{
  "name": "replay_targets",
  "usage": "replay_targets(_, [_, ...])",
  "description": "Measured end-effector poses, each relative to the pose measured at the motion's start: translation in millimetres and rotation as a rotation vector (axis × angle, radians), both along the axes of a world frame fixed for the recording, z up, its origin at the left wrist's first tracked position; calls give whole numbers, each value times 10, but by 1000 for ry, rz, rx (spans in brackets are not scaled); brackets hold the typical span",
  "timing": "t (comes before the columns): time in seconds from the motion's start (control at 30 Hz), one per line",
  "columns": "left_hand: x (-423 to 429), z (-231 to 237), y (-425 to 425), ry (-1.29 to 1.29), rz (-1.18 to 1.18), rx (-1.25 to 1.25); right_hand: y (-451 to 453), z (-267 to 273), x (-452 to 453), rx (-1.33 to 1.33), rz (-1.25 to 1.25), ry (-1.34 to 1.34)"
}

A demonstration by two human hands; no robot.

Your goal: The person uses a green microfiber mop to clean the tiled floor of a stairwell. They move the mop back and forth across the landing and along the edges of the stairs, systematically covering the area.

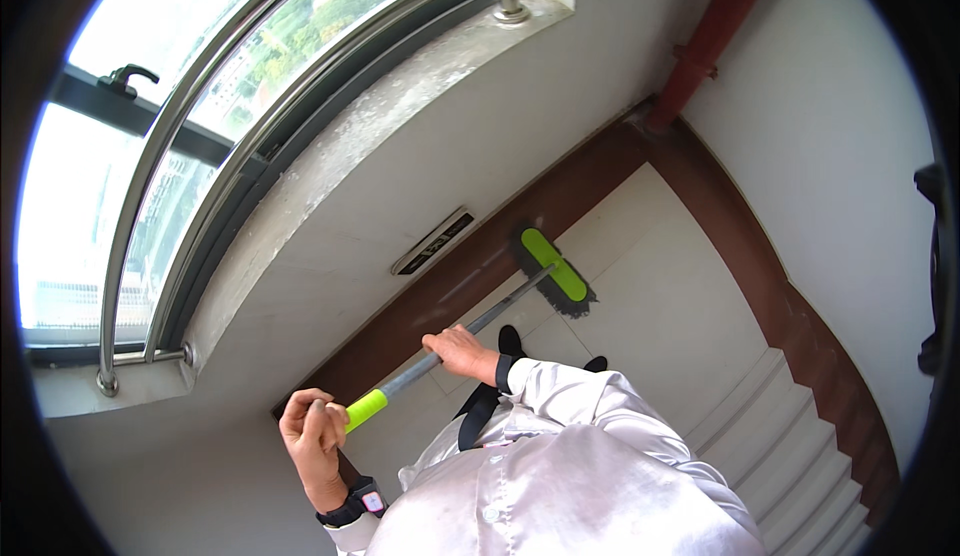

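Observation:
A long-handled mop with a lime-green head and a dark grey fringe slants across the view. Its head lies at the brown skirting and the pale tiled floor; exact contact is hard to judge. My right hand wraps around the grey metal pole midway along. At the near end, my left hand has its fingers curled on the bright green grip, partly hiding it. Both wrists wear black bands, the left with a watch-like device.
Steps lie at the lower right. A red pipe stands in the far corner. On the left, steel rails guard a window above a worn sill. A low wall sign sits above the brown skirting.

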State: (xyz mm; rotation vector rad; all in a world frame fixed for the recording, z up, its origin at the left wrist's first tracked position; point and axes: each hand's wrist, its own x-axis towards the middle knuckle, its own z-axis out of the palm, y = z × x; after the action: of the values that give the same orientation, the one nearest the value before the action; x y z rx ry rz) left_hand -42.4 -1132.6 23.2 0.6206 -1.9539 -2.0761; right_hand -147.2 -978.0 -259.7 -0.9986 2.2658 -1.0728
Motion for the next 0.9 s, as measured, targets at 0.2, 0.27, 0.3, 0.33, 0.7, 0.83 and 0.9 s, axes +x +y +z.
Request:
replay_targets(0.2, [-49, -224, -342, 101, 13, 97, -187, 55, -134, 24, 10, -15])
replay_targets(0.27, [-226, -450, -301, 37, -4, 121, -51, -158, -298, 114, -59, 9])
replay_targets(0.3, [-311, -588, -269, -11, -22, 122, 58, -274, -358, 160, -97, 28])
replay_targets(0.33, [-388, -697, -205, -76, -34, 129, 169, -401, -402, 175, -168, 81])
replay_targets(0.7, [-580, -550, -464, -228, -20, 75, -155, -572, -393, 220, -225, 105])
replay_targets(0.83, [-524, -147, -825, 8, -26, 8, -715, -139, -349, 85, -58, -22])
replay_targets(0.9, [-498, -23, -923, 96, -40, -3, -796, 58, -329, -14, -38, -66])
